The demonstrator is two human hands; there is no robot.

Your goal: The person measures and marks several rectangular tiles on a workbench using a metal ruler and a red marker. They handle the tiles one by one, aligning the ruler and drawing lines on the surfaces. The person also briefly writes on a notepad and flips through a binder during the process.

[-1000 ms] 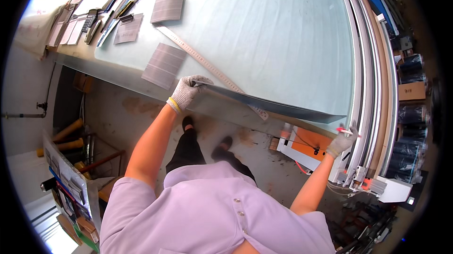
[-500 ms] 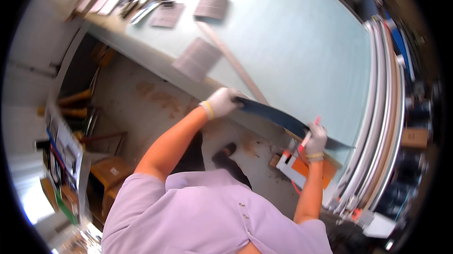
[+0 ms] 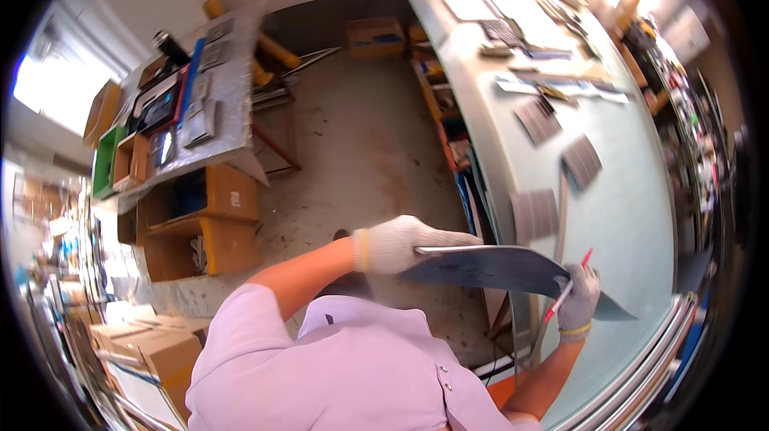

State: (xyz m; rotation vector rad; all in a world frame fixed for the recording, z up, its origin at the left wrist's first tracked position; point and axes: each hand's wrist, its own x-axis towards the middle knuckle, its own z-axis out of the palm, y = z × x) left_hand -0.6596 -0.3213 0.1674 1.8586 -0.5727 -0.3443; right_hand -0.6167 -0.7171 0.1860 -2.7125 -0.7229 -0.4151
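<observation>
A long, dark blue-grey flexible sheet (image 3: 497, 268) bows between my two gloved hands. My left hand (image 3: 400, 243), in a whitish knit glove with a yellow cuff, is closed on its left end over the floor. My right hand (image 3: 578, 300), gloved too, grips the sheet near its pointed right end above the table. A slim red-and-white pen-like tool (image 3: 563, 299) is also in the right hand. Beside the sheet, a striped grey-brown piece (image 3: 534, 216) lies at the table edge, next to a long narrow strip (image 3: 561, 219).
The pale green-topped table (image 3: 633, 215) runs along my right, with another striped piece (image 3: 581, 163) and several tools farther back. Long rolls (image 3: 653, 363) lie at its near right end. At left, a side table (image 3: 232, 110) holds trays; cardboard boxes (image 3: 232, 227) stand below it.
My view has swung left, bringing the side table and boxes in. Both hands keep hold of the sheet, which has come away from the table on its left end.
</observation>
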